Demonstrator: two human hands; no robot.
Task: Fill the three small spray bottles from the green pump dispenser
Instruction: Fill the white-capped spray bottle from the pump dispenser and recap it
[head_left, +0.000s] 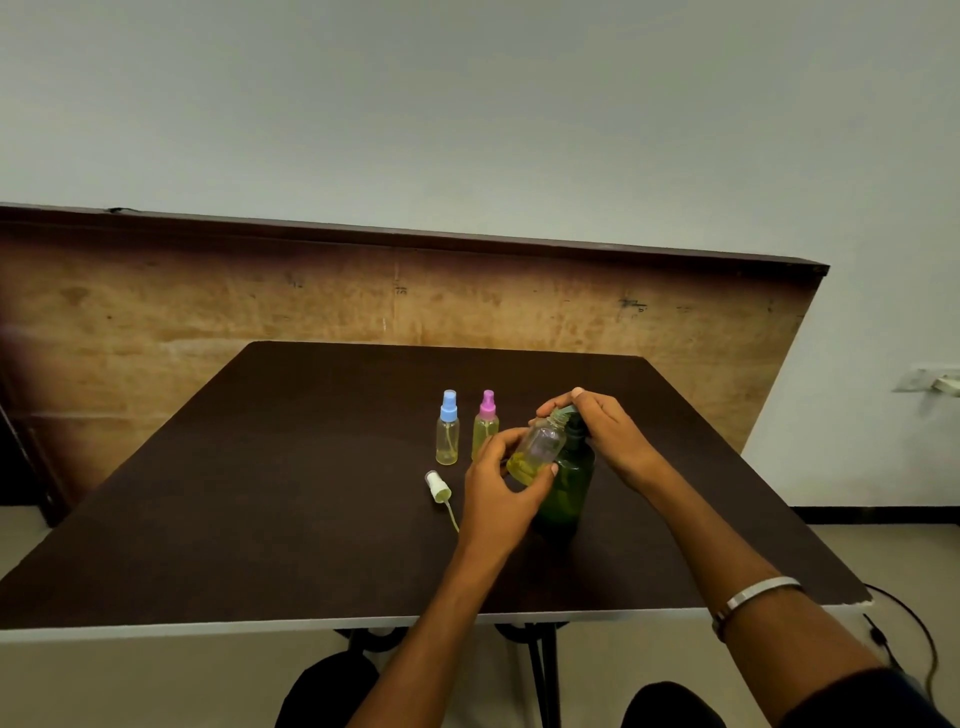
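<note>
A dark brown matte counter (311, 493) fills the middle of the frame. Right of centre on it stands the green pump dispenser (569, 483), translucent dark plastic and rounded. The right hand (605, 436) curls over its pump head. The left hand (501, 486) grips a clear uncapped spray bottle (540, 449), tilted with its neck at the spout and yellow liquid pooled at its base. Left of them stand a blue-capped bottle (448, 428) and a pink-capped bottle (485, 423), both holding pale yellow liquid. A white sprayer cap (439, 487) with its thin tube lies in front.
</note>
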